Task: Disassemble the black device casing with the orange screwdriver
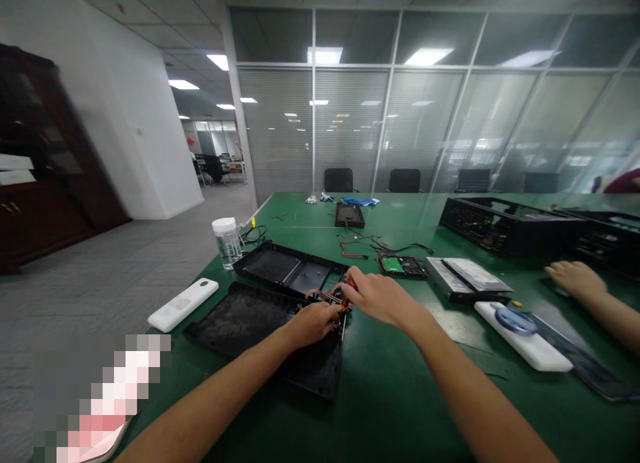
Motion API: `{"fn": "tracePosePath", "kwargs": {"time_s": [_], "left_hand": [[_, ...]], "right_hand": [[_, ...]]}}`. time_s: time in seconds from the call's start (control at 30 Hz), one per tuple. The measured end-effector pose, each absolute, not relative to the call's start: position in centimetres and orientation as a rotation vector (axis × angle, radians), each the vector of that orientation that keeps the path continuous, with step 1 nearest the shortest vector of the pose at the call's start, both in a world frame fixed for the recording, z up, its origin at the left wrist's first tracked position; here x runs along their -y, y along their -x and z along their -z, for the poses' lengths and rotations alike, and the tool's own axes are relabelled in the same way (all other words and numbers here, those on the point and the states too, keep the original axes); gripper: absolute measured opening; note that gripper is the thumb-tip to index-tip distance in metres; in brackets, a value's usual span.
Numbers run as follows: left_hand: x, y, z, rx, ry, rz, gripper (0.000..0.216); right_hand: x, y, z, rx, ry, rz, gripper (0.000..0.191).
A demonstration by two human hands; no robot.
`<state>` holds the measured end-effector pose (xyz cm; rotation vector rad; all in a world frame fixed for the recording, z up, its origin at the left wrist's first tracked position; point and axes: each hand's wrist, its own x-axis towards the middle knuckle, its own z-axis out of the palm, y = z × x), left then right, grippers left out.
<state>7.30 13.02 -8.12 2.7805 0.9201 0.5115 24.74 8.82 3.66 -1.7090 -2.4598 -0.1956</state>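
Observation:
Over the right end of an opened black plastic casing, my right hand (380, 295) is closed round a red-handled screwdriver (345, 298), held roughly upright; its tip is hidden. My left hand (313, 323) is just below, fingers pinched together near the screwdriver's lower end. What sits between those fingers is too small to tell. Thin coloured wires (323, 294) run beside both hands. One casing half, a dusty black panel (240, 316), lies under my left wrist. Behind it rests the other half, a shallow black tray (265, 266) with compartments.
A clear bottle (229, 244) and white device (184, 304) stand left. A green circuit board (393, 265), silver-topped drive (470, 276) and second white device (523, 336) lie right. Black computer cases (505, 226) stand beyond, near another person's hand (577, 280). Cables (407, 248) lie behind.

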Motion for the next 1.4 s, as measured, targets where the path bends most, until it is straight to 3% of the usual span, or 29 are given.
{"fn": "tracePosePath", "kwargs": {"time_s": [0.2,0.3,0.5,0.63,0.87,1.1,1.2,1.4], "left_hand": [[-13.0,-7.4,8.2,-0.919,-2.773,-0.509,0.03],[-12.9,-7.4,8.3,-0.91,-2.767,-0.513,0.04],[-13.0,-7.2,8.6,-0.879,-2.871,-0.496,0.028],[-13.2,-7.2,8.8,-0.783,-2.971,-0.467,0.02],[-13.1,-7.4,8.5,-0.717,-2.976,-0.504,0.017],[-13.4,-7.0,8.9,-0.542,-3.108,-0.449,0.022],[-13.3,-6.7,9.2,-0.544,-3.158,-0.329,0.018],[-13.5,-5.3,6.5,-0.62,-3.085,-0.343,0.019]], "right_hand": [[-8.7,-24.9,-3.6,2.485,1.72,0.223,0.053],[-8.8,-25.4,-3.8,2.483,1.684,0.177,0.048],[-9.1,-29.4,-5.9,2.426,1.421,-0.269,0.042],[-9.8,-33.0,-6.3,1.872,1.272,-0.642,0.043],[-7.8,-33.7,2.6,1.213,0.994,-1.333,0.035],[-5.5,-29.6,9.3,1.002,0.843,-1.676,0.022],[-4.9,-27.9,10.0,1.232,0.912,-1.591,0.022],[-1.2,-26.1,8.4,2.164,0.9,-0.891,0.025]]}}
